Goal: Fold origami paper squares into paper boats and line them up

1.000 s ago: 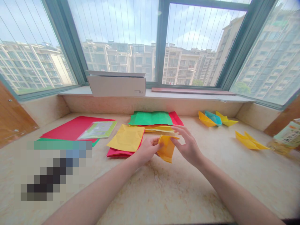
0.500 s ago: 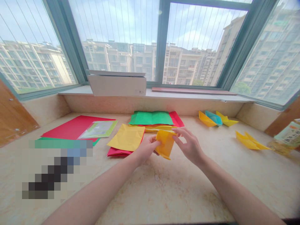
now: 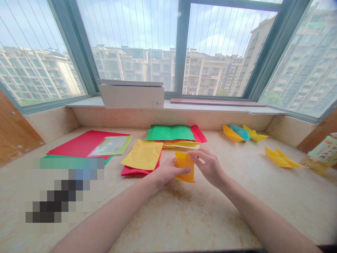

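Observation:
A small folded piece of orange-yellow paper (image 3: 185,162) is held between my two hands, just above the stone counter. My left hand (image 3: 168,171) grips its left side, thumb lying across the front and the other fingers behind. At its upper right edge, my right hand (image 3: 207,164) pinches the paper with thumb and forefinger. Left of my hands lies a stack of creased paper, a yellow sheet (image 3: 143,154) on top of red sheets (image 3: 135,172). Behind them are a creased green sheet (image 3: 171,133), a red sheet (image 3: 198,134) and folded yellow paper (image 3: 181,144).
Folded paper boats stand at the right: orange (image 3: 232,134), blue (image 3: 240,133), yellow (image 3: 254,134) and a nearer yellow one (image 3: 282,158). A bottle (image 3: 325,151) is at the right edge. Flat red paper (image 3: 84,142) and a clear packet (image 3: 112,146) lie left. A white box (image 3: 131,95) sits on the sill.
The folded orange-yellow paper has come slightly lower and is turned more upright. My left thumb has moved across its front, and my right hand has dropped a little along its edge.

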`<state>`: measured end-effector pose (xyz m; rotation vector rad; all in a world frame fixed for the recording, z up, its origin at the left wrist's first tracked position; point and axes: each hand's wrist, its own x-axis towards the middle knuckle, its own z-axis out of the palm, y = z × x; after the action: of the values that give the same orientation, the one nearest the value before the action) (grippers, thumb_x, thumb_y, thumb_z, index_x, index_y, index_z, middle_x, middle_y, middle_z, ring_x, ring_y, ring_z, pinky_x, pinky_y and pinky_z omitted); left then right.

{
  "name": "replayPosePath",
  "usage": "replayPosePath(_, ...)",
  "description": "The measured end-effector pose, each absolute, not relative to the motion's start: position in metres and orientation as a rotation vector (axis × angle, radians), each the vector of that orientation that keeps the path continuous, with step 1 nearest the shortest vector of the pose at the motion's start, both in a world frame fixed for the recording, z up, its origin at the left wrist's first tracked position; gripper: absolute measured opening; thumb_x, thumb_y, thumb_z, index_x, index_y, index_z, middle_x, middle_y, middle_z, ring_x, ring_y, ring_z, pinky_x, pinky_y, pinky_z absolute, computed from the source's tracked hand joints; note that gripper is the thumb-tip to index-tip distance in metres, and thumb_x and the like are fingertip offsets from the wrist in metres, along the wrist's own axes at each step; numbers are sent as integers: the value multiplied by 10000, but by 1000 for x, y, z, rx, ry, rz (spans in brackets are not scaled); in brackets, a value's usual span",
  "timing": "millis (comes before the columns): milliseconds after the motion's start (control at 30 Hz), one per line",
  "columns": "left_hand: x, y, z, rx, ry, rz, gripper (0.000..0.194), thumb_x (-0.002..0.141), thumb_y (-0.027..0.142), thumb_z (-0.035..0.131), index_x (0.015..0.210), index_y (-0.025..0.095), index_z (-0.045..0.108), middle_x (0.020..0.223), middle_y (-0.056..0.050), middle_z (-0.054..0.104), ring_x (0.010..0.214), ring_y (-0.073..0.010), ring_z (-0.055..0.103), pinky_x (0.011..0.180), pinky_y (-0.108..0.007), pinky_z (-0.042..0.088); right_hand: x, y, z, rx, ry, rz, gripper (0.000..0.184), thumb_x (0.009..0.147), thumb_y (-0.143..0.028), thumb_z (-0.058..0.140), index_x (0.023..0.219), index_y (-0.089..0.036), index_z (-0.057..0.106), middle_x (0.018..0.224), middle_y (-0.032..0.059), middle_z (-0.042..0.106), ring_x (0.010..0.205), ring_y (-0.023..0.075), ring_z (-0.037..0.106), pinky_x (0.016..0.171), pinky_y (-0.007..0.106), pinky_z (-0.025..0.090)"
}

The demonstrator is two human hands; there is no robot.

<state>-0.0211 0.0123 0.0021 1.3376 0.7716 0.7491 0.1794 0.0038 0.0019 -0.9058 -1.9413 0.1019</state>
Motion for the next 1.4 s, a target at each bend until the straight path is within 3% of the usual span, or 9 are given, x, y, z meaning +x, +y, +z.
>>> replayPosePath(333, -25, 19, -2, 1304, 793, 764, 374, 691, 251, 808, 1033, 172, 679, 1005, -74, 723, 925, -234, 681, 829, -340, 516, 184, 11, 0, -880, -1927, 16, 255, 957, -233, 543, 1145, -293, 704, 1013, 69, 646, 951, 223, 640, 844, 400, 556)
replayPosePath(700, -28, 17, 1, 1302, 770, 748, 346, 718, 213, 777, 1049, 203, 677, 1012, -40, 723, 950, -212, 672, 839, -316, 509, 184, 9, 5, -840, -1985, 39, 88, 942, -232, 588, 918, -249, 670, 984, 60, 645, 955, 227, 626, 850, 401, 530)
replayPosePath(967, -30, 17, 4, 1324, 780, 718, 378, 705, 217, 771, 1068, 195, 670, 1009, -46, 712, 928, -218, 662, 820, -321, 500, 185, 7, 8, -876, -1964, 79, 59, 934, -263, 606, 882, -238, 619, 935, 53, 631, 928, 231, 615, 839, 388, 517)
replayPosePath(1200, -30, 16, 13, 1394, 676, 826, 359, 731, 232, 767, 1070, 160, 676, 1006, -58, 692, 924, -207, 627, 828, -302, 458, 184, 3, 7, -771, -1966, 91, 66, 967, -194, 521, 933, -247, 540, 1253, 97, 546, 1188, 249, 547, 999, 459, 464)
replayPosePath(1400, -29, 17, 12, 1457, 693, 913, 339, 748, 198, 733, 1074, 150, 656, 1001, -55, 666, 895, -193, 607, 794, -289, 454, 186, 6, 3, -762, -1956, 118, 86, 978, -167, 481, 962, -248, 504, 1296, 108, 512, 1288, 251, 495, 1059, 488, 430)
